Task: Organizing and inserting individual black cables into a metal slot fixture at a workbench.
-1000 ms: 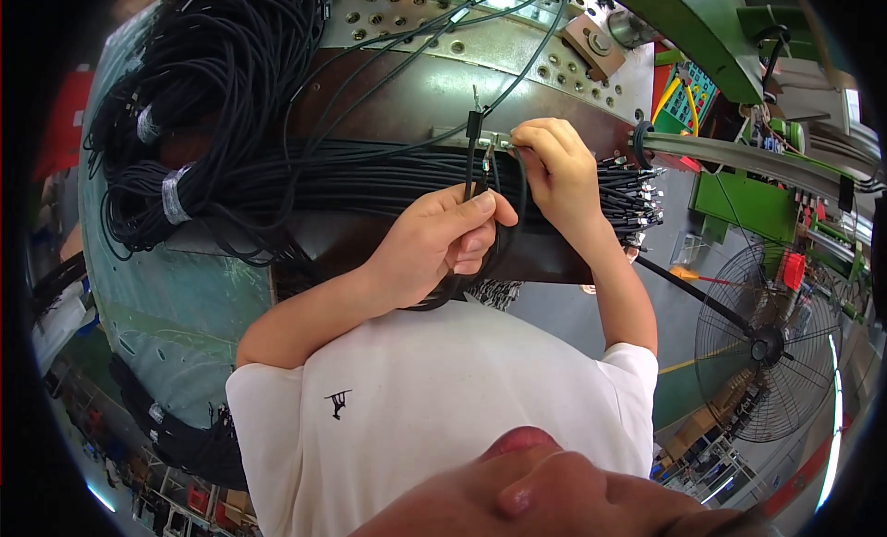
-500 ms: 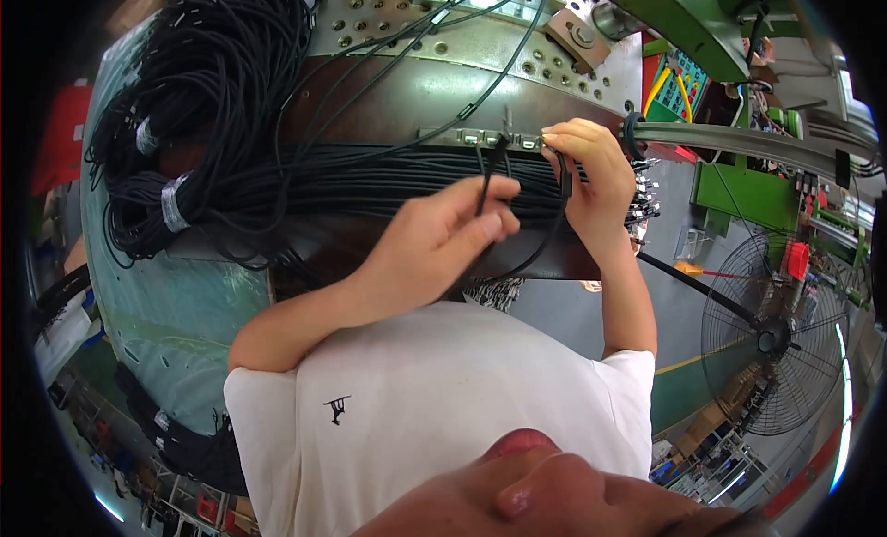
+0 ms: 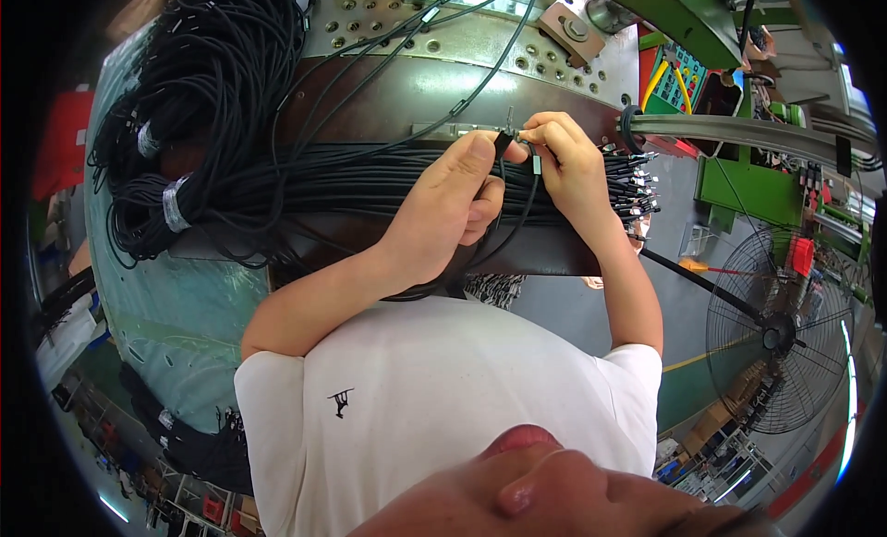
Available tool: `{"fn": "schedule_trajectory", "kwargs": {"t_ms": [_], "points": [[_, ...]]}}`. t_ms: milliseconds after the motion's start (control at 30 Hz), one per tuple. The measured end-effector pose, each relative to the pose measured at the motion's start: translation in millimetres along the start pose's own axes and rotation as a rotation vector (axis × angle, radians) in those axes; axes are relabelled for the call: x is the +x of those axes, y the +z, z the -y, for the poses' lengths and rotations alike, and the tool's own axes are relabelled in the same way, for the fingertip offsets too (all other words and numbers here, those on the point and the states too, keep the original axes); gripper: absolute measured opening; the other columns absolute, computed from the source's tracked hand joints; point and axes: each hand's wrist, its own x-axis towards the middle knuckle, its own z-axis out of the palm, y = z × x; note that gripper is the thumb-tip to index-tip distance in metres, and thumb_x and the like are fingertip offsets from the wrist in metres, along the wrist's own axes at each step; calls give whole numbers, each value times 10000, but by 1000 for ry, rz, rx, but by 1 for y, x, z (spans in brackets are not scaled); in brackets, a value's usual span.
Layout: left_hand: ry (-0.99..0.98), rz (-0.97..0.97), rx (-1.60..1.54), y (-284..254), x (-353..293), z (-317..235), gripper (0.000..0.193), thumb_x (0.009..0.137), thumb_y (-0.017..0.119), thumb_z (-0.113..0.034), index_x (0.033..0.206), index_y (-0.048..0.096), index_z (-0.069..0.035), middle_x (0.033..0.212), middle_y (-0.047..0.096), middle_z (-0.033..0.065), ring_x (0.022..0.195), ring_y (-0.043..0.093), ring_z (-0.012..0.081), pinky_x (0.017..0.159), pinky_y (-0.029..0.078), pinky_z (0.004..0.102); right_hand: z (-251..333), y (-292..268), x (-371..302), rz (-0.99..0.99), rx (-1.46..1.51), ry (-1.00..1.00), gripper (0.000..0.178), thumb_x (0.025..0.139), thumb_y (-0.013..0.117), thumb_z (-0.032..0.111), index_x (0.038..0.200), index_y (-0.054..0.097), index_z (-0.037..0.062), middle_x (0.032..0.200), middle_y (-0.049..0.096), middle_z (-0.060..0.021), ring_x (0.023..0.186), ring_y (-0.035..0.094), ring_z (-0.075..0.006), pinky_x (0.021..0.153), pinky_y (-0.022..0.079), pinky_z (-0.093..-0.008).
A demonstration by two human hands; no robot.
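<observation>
Up and in come both hands: half a second ago the left hand was lower, the right hand farther right, and now they nearly meet over the dark brown surface. Left thumb and forefinger press tight on a black-sleeved cable end, its slim metal tip pointing up, the other fingers curled loosely. Right hand has its fingertips drawn together too, pinching what appears to be the top of a pale-tagged cable, though the grip itself hides the detail. Both cable ends sit at the right part of a metal strip lying on the surface.

Behind the wrists runs a long bundle of black cables, connector ends fanned out at the right, looped at the left and bound by a clear wrap. Containers now: a small red bin down at lower left, cardboard boxes at lower right, contents too small to make out.
</observation>
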Motion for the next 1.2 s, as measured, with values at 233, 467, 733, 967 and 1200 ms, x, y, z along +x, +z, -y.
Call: {"fn": "schedule_trajectory", "kwargs": {"t_ms": [233, 467, 733, 967, 1200], "points": [[-154, -3, -161, -1, 3, 6, 266, 1029, 343, -320, 975, 495, -108, 556, 302, -59, 464, 218, 39, 404, 179, 203, 17, -19, 1, -245, -334, -328, 231, 773, 692, 112, 987, 618, 68, 943, 632, -76, 881, 620, -253, 779, 495, -380], [-198, 254, 372, 1, -13, 1, 297, 976, 438, -242, 835, 570, -16, 663, 575, 88, 543, 527, 161, 519, 439, 270, 10, -28, 0, -361, -332, -318, 221, 722, 644, -54, 912, 618, 56, 907, 637, -57, 836, 618, -239, 753, 475, -360], [850, -91, 1668, -8, 16, 13, 256, 813, 664, -162, 1069, 662, -148, 1184, 514, 40, 1086, 431, 269, 903, 381, 395, -16, -11, -9, -88, -103, -164, 257, 654, 630, -94, 863, 573, 43, 861, 619, -83, 814, 602, -269, 698, 452, -361], [713, 65, 1557, -23, -2, -26, 160, 847, 626, -180, 970, 694, -104, 1230, 530, 69, 1108, 411, 287, 990, 327, 408, -25, -23, 7, 61, -82, -305, 251, 628, 632, -80, 832, 536, 31, 875, 592, -92, 844, 591, -285, 712, 470, -359], [1291, -333, 1571, -63, 90, -115, 250, 914, 534, -202, 832, 625, 16, 791, 640, 175, 745, 623, 295, 675, 490, 398, -19, -31, 4, 185, 41, -36, 183, 726, 631, -75, 881, 584, 9, 879, 563, -91, 895, 578, -274, 750, 472, -350]]}}
